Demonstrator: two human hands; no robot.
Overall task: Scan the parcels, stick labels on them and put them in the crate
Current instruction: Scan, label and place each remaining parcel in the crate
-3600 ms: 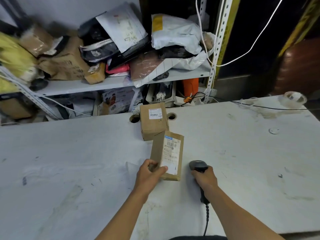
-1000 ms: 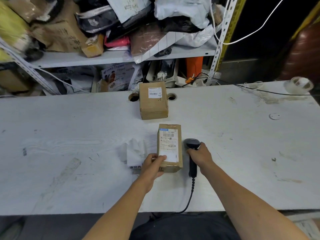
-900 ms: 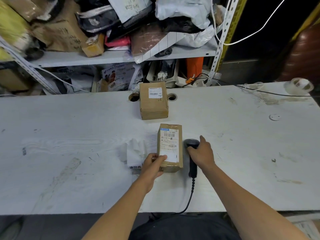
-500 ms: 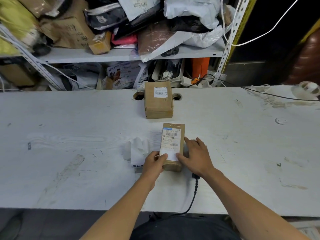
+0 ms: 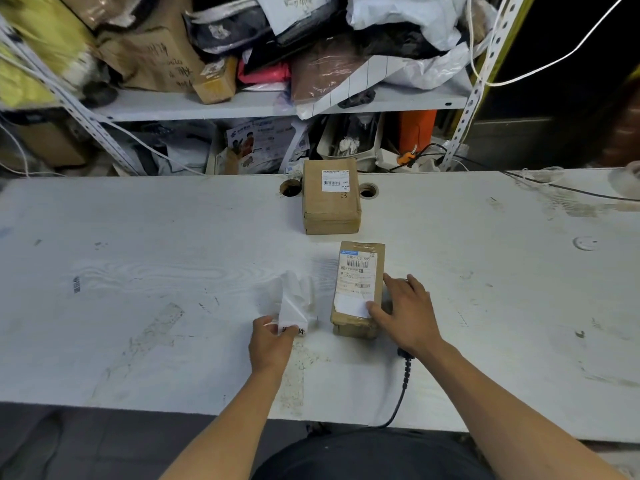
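At frame centre, the right hand (image 5: 407, 311) is resting with relaxed fingers on a small cardboard parcel (image 5: 358, 287) lying on the white table (image 5: 138, 271). The left hand (image 5: 272, 341) is pinching a white label sheet (image 5: 294, 306) just left of it. Labelling seems to be starting; a second parcel (image 5: 330, 199) is waiting above, and no crate is showing.

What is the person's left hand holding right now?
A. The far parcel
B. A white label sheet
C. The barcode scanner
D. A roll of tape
B: the left hand pinches the near edge of the white label sheet beside the near parcel.
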